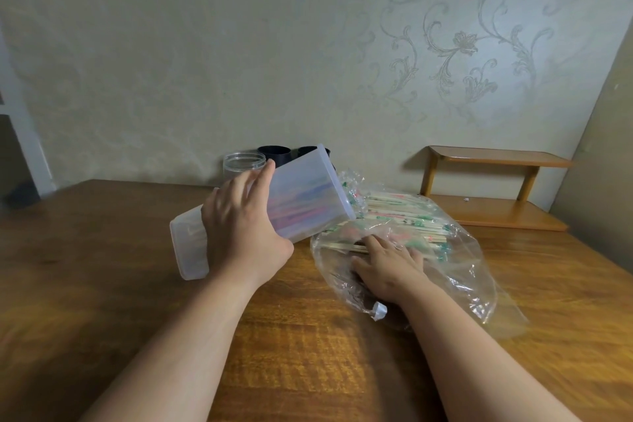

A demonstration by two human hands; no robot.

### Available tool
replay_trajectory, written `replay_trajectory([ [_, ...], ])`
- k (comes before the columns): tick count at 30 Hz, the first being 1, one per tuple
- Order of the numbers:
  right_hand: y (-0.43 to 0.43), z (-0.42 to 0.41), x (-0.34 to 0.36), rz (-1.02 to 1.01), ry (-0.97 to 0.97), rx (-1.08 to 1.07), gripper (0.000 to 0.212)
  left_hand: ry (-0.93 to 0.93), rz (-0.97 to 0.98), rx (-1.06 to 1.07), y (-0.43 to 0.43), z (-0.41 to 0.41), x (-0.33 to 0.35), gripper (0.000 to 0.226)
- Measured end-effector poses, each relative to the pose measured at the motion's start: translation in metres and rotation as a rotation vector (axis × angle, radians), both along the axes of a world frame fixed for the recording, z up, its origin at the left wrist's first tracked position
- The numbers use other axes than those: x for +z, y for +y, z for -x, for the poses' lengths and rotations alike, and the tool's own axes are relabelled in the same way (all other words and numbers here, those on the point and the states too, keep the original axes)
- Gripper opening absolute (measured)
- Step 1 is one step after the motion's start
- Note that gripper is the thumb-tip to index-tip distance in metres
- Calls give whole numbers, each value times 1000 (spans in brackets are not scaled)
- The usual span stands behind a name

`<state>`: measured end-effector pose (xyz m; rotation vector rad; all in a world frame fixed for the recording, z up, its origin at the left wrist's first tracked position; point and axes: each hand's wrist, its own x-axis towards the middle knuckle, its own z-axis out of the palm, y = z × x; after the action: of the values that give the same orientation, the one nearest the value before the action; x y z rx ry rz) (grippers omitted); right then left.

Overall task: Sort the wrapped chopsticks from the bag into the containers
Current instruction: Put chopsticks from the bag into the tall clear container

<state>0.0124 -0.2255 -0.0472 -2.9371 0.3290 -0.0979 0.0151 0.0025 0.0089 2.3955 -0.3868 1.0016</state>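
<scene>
2 bare forearms, bare left hand (244, 233); right hand (390, 267), perhaps ringed

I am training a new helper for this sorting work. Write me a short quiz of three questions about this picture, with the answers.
1. True or false: the left hand holds the translucent box tilted, not upright.
2. Where is the right hand? A) on the wooden shelf B) inside the plastic bag C) on the wall
3. Fill in: the cups beside the clear jar are ____ in colour.
Key: 1 true; 2 B; 3 black.
</scene>
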Motion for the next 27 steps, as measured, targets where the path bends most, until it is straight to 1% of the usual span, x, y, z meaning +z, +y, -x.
replay_trajectory([
  [8, 5, 4, 6, 34, 22, -71, 48, -1, 10, 9, 1, -1, -1, 108],
  [13, 3, 2, 6, 74, -5, -78, 46, 1, 10, 6, 1, -1, 0, 108],
  [19, 0, 1, 4, 18, 29, -53, 45, 5, 8, 3, 0, -2, 0, 108],
  [27, 5, 4, 9, 51, 13, -70, 40, 14, 6, 2, 1, -1, 0, 108],
])
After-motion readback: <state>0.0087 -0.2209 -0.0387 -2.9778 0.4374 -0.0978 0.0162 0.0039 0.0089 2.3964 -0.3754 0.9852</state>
